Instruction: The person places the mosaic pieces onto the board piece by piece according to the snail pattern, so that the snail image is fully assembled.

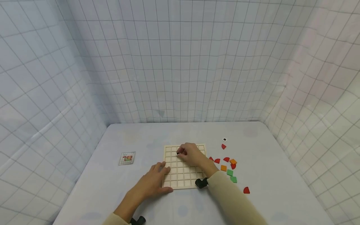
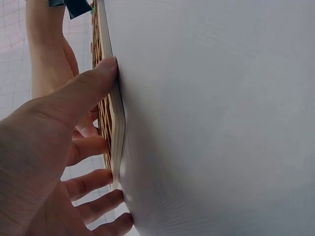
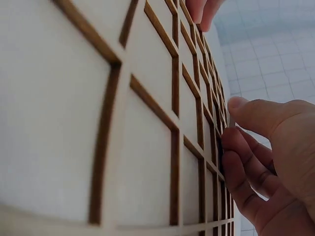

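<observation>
A pale wooden grid board (image 1: pixel 180 178) with square recesses lies flat on the table. My left hand (image 1: pixel 153 181) rests at its near left corner, thumb along the front edge and fingers spread at the left side. In the left wrist view, the thumb (image 2: pixel 88 86) presses against the edge of the board (image 2: pixel 118 128). Over the upper middle cells, my right hand (image 1: pixel 191 153) pinches a small thin piece (image 1: pixel 178 153) that looks dark from above. The right wrist view has that piece (image 3: pixel 231 121) mostly hidden between thumb and fingertips, right at the grid.
Right of the board lie several red quarter-round pieces (image 1: pixel 246 190), orange squares (image 1: pixel 223 168) and green squares (image 1: pixel 230 172). A white piece with a black dot (image 1: pixel 224 139) sits farther back. On the left is a picture card (image 1: pixel 127 158) with a grid. Gridded white curtains (image 1: pixel 180 62) surround the table.
</observation>
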### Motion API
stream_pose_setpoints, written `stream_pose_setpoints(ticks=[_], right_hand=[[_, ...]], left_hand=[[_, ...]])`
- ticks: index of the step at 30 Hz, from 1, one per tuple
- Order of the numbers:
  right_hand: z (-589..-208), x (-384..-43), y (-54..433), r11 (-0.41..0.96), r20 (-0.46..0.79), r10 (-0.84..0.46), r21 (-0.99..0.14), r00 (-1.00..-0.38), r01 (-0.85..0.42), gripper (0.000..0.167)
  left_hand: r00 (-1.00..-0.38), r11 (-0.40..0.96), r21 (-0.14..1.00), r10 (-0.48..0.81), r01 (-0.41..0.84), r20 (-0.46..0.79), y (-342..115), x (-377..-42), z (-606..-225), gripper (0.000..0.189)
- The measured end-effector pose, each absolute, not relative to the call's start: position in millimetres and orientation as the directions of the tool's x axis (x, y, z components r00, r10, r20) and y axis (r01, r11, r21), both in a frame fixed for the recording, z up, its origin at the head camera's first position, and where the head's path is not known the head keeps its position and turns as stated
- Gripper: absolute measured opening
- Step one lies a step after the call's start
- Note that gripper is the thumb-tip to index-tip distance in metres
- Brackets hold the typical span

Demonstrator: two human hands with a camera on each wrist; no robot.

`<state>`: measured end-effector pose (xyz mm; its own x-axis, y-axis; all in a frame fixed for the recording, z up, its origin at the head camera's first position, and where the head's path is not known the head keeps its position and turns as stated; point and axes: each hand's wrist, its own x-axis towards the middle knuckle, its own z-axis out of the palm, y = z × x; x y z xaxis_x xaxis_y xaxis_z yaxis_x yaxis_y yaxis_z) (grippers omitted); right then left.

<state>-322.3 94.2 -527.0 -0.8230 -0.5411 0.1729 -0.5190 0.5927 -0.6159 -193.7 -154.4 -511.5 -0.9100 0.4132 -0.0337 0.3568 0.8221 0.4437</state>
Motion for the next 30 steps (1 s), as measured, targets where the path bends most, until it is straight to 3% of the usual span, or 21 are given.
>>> stream_pose_setpoints(ticks=[10, 30], right_hand=[[-538, -318, 77, 0.606, 0.226, -0.44, -0.64, -0.869, -0.473, 0.005], [-528, -322, 67, 0.623, 0.215, -0.456, -0.616, -0.864, -0.483, 0.007]], left_hand=[[-0.9, 0.8, 0.46, 0.436, 0.384, -0.008, -156, -195, -515, 0.091], [-0.887, 0.796, 0.42, 0.46, 0.435, 0.045, -157, -194, -522, 0.09]])
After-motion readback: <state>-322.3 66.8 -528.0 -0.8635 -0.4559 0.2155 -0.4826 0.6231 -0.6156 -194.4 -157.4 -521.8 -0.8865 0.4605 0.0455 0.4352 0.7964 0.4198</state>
